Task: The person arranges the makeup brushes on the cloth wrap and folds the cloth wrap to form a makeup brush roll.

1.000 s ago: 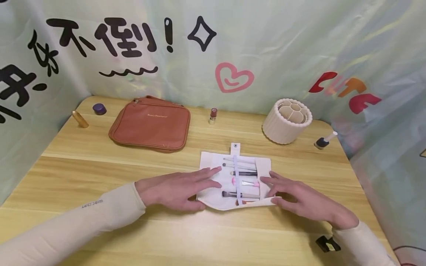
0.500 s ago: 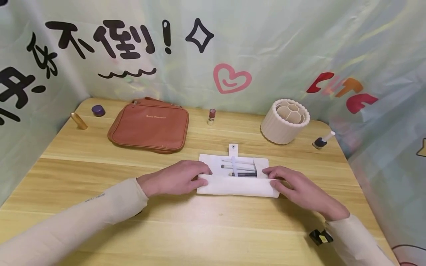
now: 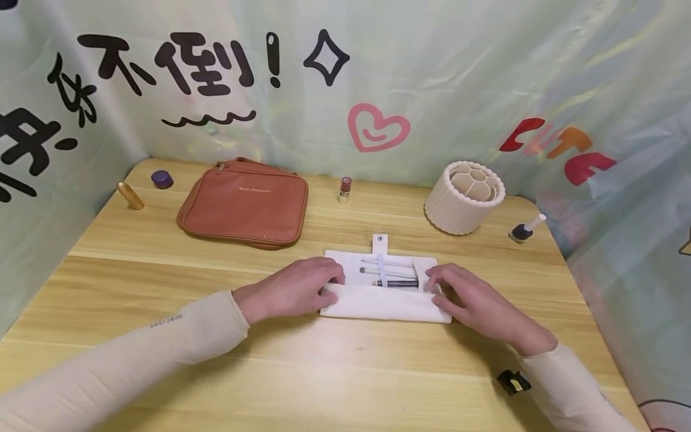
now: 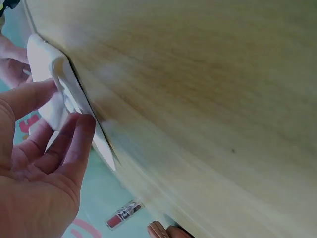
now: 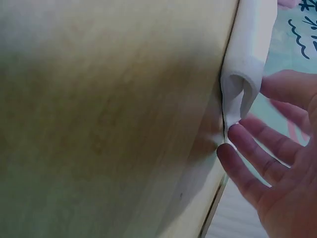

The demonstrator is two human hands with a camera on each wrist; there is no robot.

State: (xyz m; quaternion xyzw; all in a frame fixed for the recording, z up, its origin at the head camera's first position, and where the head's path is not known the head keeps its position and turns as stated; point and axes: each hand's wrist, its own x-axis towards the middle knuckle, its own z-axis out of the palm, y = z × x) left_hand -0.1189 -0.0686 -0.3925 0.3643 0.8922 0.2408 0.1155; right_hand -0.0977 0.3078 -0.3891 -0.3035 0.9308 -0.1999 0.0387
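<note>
- Head view: I'm sitting at a light wooden table [image 3: 162, 360] hemmed in on three sides by a pale printed curtain [image 3: 432, 78] with black characters, a pink heart and red-orange letters.
- My left hand [image 3: 294, 289] is curling over the left end of the white brush roll [image 3: 385, 300], which is lying mid-table, near half folded up over the far half; my right hand [image 3: 475, 303] is lying on its right end with fingers bent over the fold.
- A few brushes [image 3: 388, 276] are showing in the uncovered far half, under a strap, with a snap tab [image 3: 380, 241] sticking out at the far edge.
- Further back a brown zip pouch [image 3: 245, 202] is lying flat, with a gold tube [image 3: 131, 195] and a purple jar [image 3: 161, 178] to its left, a lipstick [image 3: 345, 189] standing to its right, then a cream ribbed holder [image 3: 465, 197] and a dark nail polish bottle [image 3: 523, 229] at the far right.
- Left wrist view: my left hand [image 4: 39, 168] is pinching the roll's [image 4: 59, 84] edge between fingers and thumb, wood grain filling the rest of the picture, lipstick [image 4: 124, 214] low in it.
- Right wrist view: my right hand's fingers [image 5: 247, 153] are only slightly bent, tips touching the roll's [image 5: 247, 64] curled end on the tabletop; I'm not seeing a full grasp here.
</note>
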